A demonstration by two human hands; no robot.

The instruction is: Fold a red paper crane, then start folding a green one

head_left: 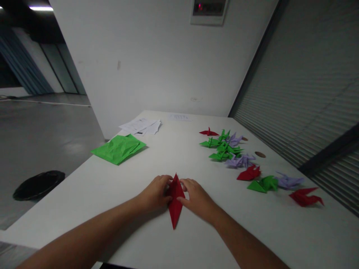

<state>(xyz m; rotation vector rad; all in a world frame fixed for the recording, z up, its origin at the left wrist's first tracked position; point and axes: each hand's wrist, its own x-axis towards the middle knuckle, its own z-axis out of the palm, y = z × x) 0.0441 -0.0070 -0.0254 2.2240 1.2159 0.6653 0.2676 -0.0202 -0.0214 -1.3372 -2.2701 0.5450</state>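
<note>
Although partly covered, the red diamond-shaped origami paper (175, 205) shows both tips.
Left hand (157, 191) and right hand (197, 196) are both closed, pinching its opposite side edges.

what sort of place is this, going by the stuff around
Probably an office or similar indoor workroom: there is a plain white table, grey horizontal-slat blinds along the right, and loose white printed paper sheets towards the table's far left.
</note>
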